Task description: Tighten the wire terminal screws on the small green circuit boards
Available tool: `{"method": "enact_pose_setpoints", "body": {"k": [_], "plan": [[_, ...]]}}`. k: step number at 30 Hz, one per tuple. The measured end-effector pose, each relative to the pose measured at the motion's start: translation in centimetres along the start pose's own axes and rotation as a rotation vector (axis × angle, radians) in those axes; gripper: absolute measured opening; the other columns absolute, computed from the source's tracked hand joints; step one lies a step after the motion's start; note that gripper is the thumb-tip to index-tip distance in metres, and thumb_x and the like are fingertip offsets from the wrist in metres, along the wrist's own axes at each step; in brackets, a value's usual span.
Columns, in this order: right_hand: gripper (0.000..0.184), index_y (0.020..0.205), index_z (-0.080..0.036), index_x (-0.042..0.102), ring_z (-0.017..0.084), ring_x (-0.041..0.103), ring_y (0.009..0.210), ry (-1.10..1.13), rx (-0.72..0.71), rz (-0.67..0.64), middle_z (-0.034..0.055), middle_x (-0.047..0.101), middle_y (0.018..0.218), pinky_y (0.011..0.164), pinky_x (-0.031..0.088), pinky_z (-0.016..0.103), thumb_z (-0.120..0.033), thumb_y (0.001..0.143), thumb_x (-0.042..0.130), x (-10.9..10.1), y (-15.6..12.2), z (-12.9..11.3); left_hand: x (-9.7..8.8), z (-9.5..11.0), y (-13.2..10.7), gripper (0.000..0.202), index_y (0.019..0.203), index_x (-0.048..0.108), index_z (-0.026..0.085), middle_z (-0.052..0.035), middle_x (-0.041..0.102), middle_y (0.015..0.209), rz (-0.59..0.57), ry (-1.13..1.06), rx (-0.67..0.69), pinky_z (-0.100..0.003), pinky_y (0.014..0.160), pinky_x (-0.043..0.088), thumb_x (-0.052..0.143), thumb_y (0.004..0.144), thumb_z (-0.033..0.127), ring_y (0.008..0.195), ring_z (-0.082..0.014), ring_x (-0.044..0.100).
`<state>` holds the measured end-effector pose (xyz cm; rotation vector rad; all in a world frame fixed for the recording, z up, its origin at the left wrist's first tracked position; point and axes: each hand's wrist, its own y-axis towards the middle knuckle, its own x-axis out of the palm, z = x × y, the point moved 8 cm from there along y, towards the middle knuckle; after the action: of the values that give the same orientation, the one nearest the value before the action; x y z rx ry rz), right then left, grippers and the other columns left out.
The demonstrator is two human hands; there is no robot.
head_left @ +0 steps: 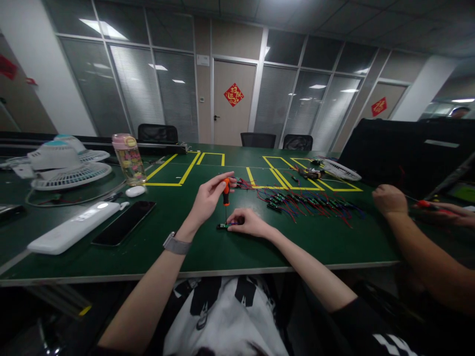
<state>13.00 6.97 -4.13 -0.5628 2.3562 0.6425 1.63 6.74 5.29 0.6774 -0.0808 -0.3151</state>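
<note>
My left hand (208,198) pinches the orange handle of a small screwdriver (226,194) and holds it upright, its thin tip pointing down onto a small green circuit module (223,226) on the green table (208,247). My right hand (248,222) is closed on that module and pins it to the table, fingers curled over its right end. A grey watch (175,244) sits on my left wrist. Behind my hands lies a spread of several similar modules with red and blue wires (308,202).
To the left lie a black phone (124,222), a white power bank (74,227), a white mouse (135,191), a pink-capped bottle (128,159) and white fans (70,170). At the right, another person's hands (389,199) hold a red-handled tool (426,203) beside a black case (408,153).
</note>
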Motion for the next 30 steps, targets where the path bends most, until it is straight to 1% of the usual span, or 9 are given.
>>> {"method": "enact_pose_setpoints", "body": {"k": [3,6,11,13,19,21,25,27,30], "plan": [[0.015,0.087,-0.014,0.073,0.011,0.053,0.066,-0.012,0.002,-0.001,0.0007,0.061,0.074,0.061,0.043,0.022,-0.021,0.074,0.075,0.0,0.0,0.0,-0.8,0.4,-0.1,0.031,0.109,0.068,0.017,-0.0067,0.068,0.099,0.099,0.156,0.033,-0.028,0.074,0.054,0.064,0.084,0.033,0.082,-0.0155,0.065],[0.015,0.086,-0.014,0.073,0.011,0.053,0.066,-0.006,-0.002,0.003,0.0006,0.060,0.074,0.061,0.043,0.022,-0.021,0.073,0.075,0.0,0.0,0.0,-1.4,1.0,-0.1,0.021,0.094,0.072,0.019,-0.0046,0.065,0.096,0.173,0.282,0.096,-0.023,0.069,0.051,0.070,0.078,0.033,0.084,-0.0148,0.063],[0.014,0.084,-0.014,0.072,0.011,0.052,0.064,-0.018,0.001,0.011,0.0003,0.062,0.074,0.060,0.042,0.022,-0.022,0.073,0.076,0.0,0.1,0.1,0.0,0.1,0.0,0.036,0.121,0.063,0.019,-0.0094,0.068,0.110,0.000,0.041,-0.006,-0.031,0.081,0.054,0.051,0.092,0.036,0.096,-0.0186,0.065],[0.014,0.083,-0.014,0.072,0.011,0.052,0.064,-0.031,0.002,0.013,0.0004,0.062,0.073,0.060,0.042,0.022,-0.023,0.073,0.076,0.0,0.1,0.1,0.4,0.0,-0.1,0.039,0.125,0.060,0.018,-0.0102,0.069,0.110,-0.038,-0.041,-0.028,-0.033,0.082,0.055,0.052,0.091,0.036,0.094,-0.0193,0.067],[0.015,0.083,-0.013,0.073,0.011,0.052,0.064,-0.047,-0.004,0.014,0.0016,0.063,0.074,0.059,0.041,0.022,-0.024,0.074,0.076,0.0,0.1,0.2,-0.9,0.8,-0.2,0.024,0.098,0.071,0.018,-0.0040,0.069,0.092,0.142,0.206,0.042,-0.022,0.064,0.050,0.068,0.080,0.033,0.071,-0.0117,0.062],[0.016,0.084,-0.014,0.073,0.011,0.052,0.063,-0.054,-0.007,0.012,0.0016,0.063,0.074,0.059,0.041,0.023,-0.026,0.074,0.076,0.0,0.1,0.3,-0.7,0.9,-0.1,0.024,0.102,0.071,0.020,-0.0052,0.068,0.099,0.129,0.222,0.062,-0.024,0.069,0.052,0.061,0.085,0.033,0.080,-0.0133,0.064],[0.018,0.086,-0.014,0.073,0.011,0.052,0.063,-0.060,-0.018,0.005,0.0018,0.063,0.074,0.058,0.041,0.023,-0.028,0.075,0.075,0.1,0.1,0.4,0.3,0.4,0.0,0.034,0.119,0.064,0.018,-0.0098,0.068,0.115,0.003,0.005,0.018,-0.034,0.089,0.052,0.052,0.091,0.032,0.103,-0.0202,0.065],[0.019,0.087,-0.014,0.074,0.012,0.051,0.063,-0.062,-0.022,-0.001,0.0019,0.063,0.074,0.058,0.041,0.023,-0.029,0.075,0.074,0.1,0.1,0.4,0.3,0.3,0.0,0.035,0.118,0.064,0.017,-0.0098,0.069,0.109,0.014,-0.033,-0.003,-0.035,0.087,0.054,0.057,0.087,0.032,0.097,-0.0198,0.067],[0.020,0.089,-0.015,0.074,0.011,0.051,0.063,-0.065,-0.026,-0.008,0.0017,0.062,0.074,0.058,0.041,0.023,-0.029,0.075,0.075,0.2,0.1,0.4,-0.4,0.7,-0.1,0.026,0.102,0.069,0.017,-0.0067,0.069,0.098,0.096,0.105,0.016,-0.028,0.075,0.054,0.067,0.080,0.030,0.082,-0.0154,0.066]]}}
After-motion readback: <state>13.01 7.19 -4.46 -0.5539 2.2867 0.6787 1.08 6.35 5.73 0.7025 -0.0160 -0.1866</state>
